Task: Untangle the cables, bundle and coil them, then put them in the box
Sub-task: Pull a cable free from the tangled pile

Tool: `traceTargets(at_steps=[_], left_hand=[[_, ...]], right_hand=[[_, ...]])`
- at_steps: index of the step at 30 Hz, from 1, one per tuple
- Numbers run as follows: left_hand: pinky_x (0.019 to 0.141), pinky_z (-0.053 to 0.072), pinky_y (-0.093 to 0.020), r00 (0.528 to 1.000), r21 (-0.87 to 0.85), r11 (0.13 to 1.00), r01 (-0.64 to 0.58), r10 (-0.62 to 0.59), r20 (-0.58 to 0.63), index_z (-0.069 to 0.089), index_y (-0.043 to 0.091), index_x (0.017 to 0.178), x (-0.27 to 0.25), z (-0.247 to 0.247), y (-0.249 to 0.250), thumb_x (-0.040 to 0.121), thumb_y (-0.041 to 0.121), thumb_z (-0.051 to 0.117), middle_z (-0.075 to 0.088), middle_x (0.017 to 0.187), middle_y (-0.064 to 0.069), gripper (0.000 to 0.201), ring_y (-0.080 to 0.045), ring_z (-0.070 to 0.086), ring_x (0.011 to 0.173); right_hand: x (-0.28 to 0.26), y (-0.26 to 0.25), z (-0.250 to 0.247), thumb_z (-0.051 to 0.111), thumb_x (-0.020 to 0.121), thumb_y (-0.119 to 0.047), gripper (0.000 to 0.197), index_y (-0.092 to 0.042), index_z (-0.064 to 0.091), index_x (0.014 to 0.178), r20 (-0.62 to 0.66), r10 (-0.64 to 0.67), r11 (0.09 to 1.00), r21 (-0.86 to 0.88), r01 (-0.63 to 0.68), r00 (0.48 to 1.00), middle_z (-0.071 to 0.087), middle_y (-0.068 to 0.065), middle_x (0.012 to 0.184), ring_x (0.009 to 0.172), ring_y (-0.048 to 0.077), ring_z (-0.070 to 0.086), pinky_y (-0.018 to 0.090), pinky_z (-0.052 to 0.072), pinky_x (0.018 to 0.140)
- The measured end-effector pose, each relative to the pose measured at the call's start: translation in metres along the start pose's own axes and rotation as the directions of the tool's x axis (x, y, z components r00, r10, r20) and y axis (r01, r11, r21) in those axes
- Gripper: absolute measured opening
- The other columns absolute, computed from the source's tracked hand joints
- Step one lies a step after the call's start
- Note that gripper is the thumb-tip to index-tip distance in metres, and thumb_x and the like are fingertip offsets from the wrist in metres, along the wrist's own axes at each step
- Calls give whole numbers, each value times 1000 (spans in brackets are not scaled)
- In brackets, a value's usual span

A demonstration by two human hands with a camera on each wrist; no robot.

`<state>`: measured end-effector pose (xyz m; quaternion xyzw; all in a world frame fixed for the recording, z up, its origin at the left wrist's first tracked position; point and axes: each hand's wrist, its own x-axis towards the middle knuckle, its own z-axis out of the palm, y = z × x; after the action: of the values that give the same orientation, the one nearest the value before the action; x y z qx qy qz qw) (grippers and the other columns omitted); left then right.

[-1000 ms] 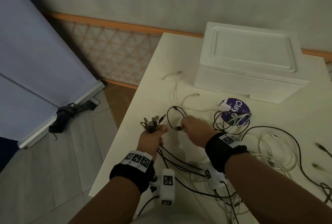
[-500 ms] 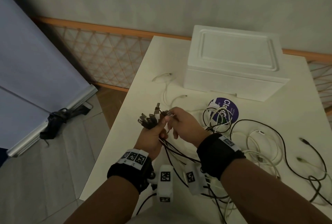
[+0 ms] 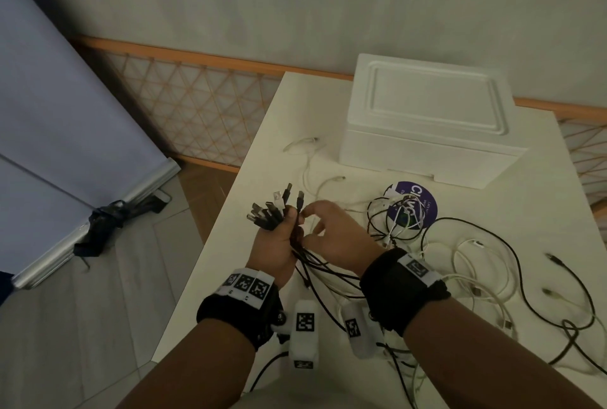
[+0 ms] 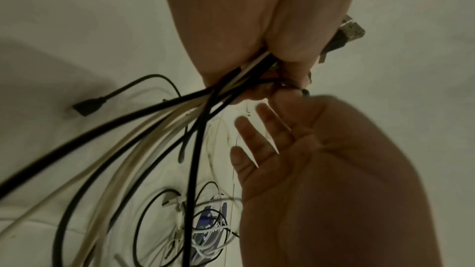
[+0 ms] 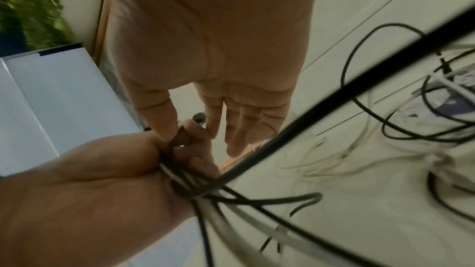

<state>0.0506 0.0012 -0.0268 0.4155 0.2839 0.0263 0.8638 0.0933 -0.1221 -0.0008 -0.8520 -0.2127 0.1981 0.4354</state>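
Note:
My left hand (image 3: pixel 279 244) grips a bunch of black and white cables (image 3: pixel 272 211) just below their plugs, which fan out upward. The cable lengths trail down to the white table (image 3: pixel 542 178). In the left wrist view the bunch (image 4: pixel 205 109) runs out of the fist (image 4: pixel 270 38). My right hand (image 3: pixel 328 234) is right beside it. Its forefinger tip touches the newest black plug (image 3: pixel 300 200), and its other fingers are straight and spread (image 4: pixel 257 139). More tangled loose cables (image 3: pixel 476 261) lie to the right. The white foam box (image 3: pixel 427 119) stands at the back with its lid on.
A round purple disc (image 3: pixel 414 205) lies in front of the box under a small knot of cables. One thin white cable (image 3: pixel 305 146) lies left of the box. The table's left edge (image 3: pixel 230 218) drops to the floor just beside my left hand.
My right hand brought a black plug over from the table to the bunch in my left hand. That plug now stands among the others, and the right fingers have loosened.

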Motion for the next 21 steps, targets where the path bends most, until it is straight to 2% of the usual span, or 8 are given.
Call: traceTargets(at_steps=[3,8,11,14,16,18,20,21], left_hand=[[86,51,-45,1000,-3,1000,5,-5,15,62,4,95,-1,-1,0,97,20,51,70,71,-1,19,-17,70,77],[86,52,-42,994,37,998,52,-56,97,62,4,108,-7,-4,1,89,22,58,72,89,-8,27,-25,68,93],[62,54,-31,986,54,996,76,-83,147,61,8,91,-10,-3,9,95,8,51,67,70,-1,11,-14,67,69],[47,47,-25,990,70,992,104,-110,88,51,14,61,-8,-4,16,92,3,56,49,51,2,33,-10,52,46],[43,39,-23,992,58,991,125,-126,16,47,17,56,-4,-10,20,91,9,60,34,45,4,38,-9,37,39],[50,37,-25,989,-12,990,142,-142,-40,47,17,61,1,-19,25,94,17,58,31,43,4,35,-10,34,40],[53,39,-24,988,-58,989,135,-138,-68,46,17,66,7,-30,27,95,22,56,35,45,4,31,-9,37,42],[52,42,-24,988,-63,990,124,-129,-80,47,17,68,10,-35,28,95,24,56,37,46,4,29,-9,40,43]], right_hand=[[-5,-8,7,63,85,-32,34,-19,54,115,13,61,998,10,-61,998,64,-5,107,80,14,62,28,49,74],[-6,-8,17,55,91,-25,19,-11,59,103,-87,-123,968,-228,100,989,62,4,100,88,18,57,36,47,79],[-8,-7,22,58,89,-27,24,-14,57,108,-109,-122,982,-157,104,986,60,5,101,89,18,58,36,49,80],[-13,-6,23,57,90,-38,41,-21,43,124,83,47,999,-13,-46,995,67,11,92,81,19,63,34,51,74],[-16,-2,19,53,91,-46,44,-23,45,127,182,113,982,-168,-83,977,68,9,90,82,17,62,28,46,71],[-17,6,10,48,92,-51,36,-21,58,110,142,117,945,-320,-66,983,66,1,88,84,14,59,24,40,69],[-20,14,2,45,95,-47,36,-16,61,88,128,146,939,-329,-97,981,60,-2,77,71,12,54,24,38,63],[-22,17,0,45,97,-43,35,-13,61,85,141,182,940,-315,-130,973,59,0,73,67,12,54,25,39,63]])
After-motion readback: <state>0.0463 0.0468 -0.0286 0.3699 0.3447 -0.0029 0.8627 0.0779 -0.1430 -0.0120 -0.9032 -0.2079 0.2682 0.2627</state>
